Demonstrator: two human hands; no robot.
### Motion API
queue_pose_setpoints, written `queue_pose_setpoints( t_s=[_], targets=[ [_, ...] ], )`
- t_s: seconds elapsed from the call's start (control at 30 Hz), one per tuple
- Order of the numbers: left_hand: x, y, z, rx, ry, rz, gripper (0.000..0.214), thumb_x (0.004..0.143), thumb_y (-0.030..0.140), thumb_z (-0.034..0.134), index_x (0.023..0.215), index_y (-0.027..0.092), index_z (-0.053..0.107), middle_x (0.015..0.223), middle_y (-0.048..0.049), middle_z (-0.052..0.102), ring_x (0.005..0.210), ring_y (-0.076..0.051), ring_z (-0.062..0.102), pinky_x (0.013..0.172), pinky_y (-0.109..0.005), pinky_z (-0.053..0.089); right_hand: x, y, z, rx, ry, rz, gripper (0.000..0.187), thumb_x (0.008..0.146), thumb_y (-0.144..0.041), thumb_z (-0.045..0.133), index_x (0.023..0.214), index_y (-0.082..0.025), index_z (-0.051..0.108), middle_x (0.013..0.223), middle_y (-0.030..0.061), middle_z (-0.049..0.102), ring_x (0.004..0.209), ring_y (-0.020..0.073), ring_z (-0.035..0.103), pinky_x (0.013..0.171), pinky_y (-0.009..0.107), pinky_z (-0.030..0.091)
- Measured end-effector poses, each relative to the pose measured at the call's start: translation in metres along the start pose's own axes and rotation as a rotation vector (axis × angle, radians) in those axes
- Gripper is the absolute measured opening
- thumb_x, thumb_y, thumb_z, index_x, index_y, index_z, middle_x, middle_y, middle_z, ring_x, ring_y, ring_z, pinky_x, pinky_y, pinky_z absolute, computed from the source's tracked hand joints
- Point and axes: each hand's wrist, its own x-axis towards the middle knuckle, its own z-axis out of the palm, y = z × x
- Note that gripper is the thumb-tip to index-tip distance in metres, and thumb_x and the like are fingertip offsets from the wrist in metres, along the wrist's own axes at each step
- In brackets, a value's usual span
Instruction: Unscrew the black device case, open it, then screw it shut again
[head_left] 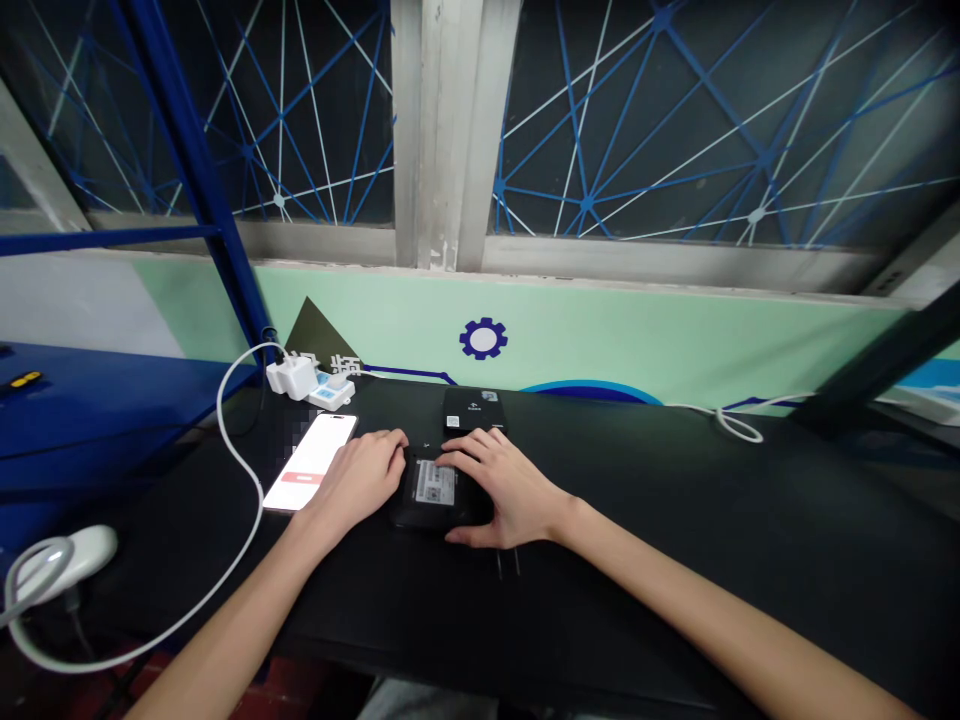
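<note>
A small black device (435, 495) with a white label on top lies on the black table (675, 520). My left hand (360, 480) rests against its left edge with fingers curled around that side. My right hand (502, 490) covers its right side, fingers laid over the top edge and thumb along the near edge. Both hands grip the device between them. A phone (309, 462) with a lit white screen lies just left of my left hand.
A second black box (474, 410) lies behind the device. A white charger and power strip (309, 382) sit at the back left, with a white cable (232, 440) looping off the table's left edge. Another white cable (739, 425) lies at the back right.
</note>
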Motion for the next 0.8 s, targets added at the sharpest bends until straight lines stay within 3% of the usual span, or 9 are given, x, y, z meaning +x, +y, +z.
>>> queue_pose_setpoints(
  t_s=[0.13, 0.27, 0.53, 0.67, 0.8],
  targets=[
    [0.0, 0.001, -0.001, -0.01, -0.013, -0.009, 0.031, 0.097, 0.023, 0.036, 0.109, 0.022, 0.065, 0.106, -0.0074, 0.074, 0.095, -0.028, 0.069, 0.073, -0.036, 0.047, 0.0, 0.0, 0.001, 0.025, -0.01, 0.041, 0.075, 0.07, -0.062, 0.075, 0.131, -0.022, 0.056, 0.136, 0.0158, 0.055, 0.115, 0.0342, 0.051, 0.101, 0.052, 0.035],
    [0.0, 0.003, -0.002, 0.004, -0.012, -0.021, 0.032, 0.096, 0.023, 0.036, 0.11, 0.022, 0.065, 0.104, -0.0065, 0.075, 0.093, -0.028, 0.069, 0.071, -0.035, 0.046, 0.0, 0.002, 0.002, 0.076, 0.006, 0.064, 0.072, 0.067, -0.06, 0.079, 0.125, -0.022, 0.057, 0.127, 0.0134, 0.059, 0.109, 0.0313, 0.052, 0.099, 0.05, 0.037],
    [0.0, -0.002, -0.006, -0.063, -0.01, -0.088, 0.031, 0.097, 0.027, 0.038, 0.108, 0.025, 0.066, 0.1, -0.0047, 0.074, 0.089, -0.025, 0.068, 0.07, -0.033, 0.044, 0.001, 0.001, 0.007, 0.208, 0.106, 0.145, 0.061, 0.055, -0.045, 0.087, 0.097, -0.023, 0.05, 0.114, 0.0079, 0.061, 0.099, 0.0267, 0.052, 0.09, 0.042, 0.04],
    [0.0, -0.004, -0.006, -0.069, -0.002, -0.116, 0.029, 0.097, 0.028, 0.039, 0.107, 0.026, 0.066, 0.099, -0.0046, 0.074, 0.09, -0.025, 0.067, 0.068, -0.032, 0.041, 0.002, 0.003, 0.001, 0.173, 0.136, 0.169, 0.056, 0.054, -0.043, 0.086, 0.087, -0.023, 0.045, 0.113, 0.0078, 0.061, 0.098, 0.0268, 0.052, 0.089, 0.042, 0.039],
    [0.0, -0.003, -0.006, -0.059, -0.026, -0.146, 0.026, 0.097, 0.029, 0.04, 0.099, 0.025, 0.066, 0.087, -0.0038, 0.072, 0.077, -0.023, 0.066, 0.061, -0.03, 0.036, 0.002, 0.015, -0.003, 0.061, 0.212, 0.271, 0.052, 0.057, -0.044, 0.083, 0.082, -0.023, 0.043, 0.11, 0.0088, 0.06, 0.099, 0.0284, 0.051, 0.087, 0.042, 0.039]
  ],
)
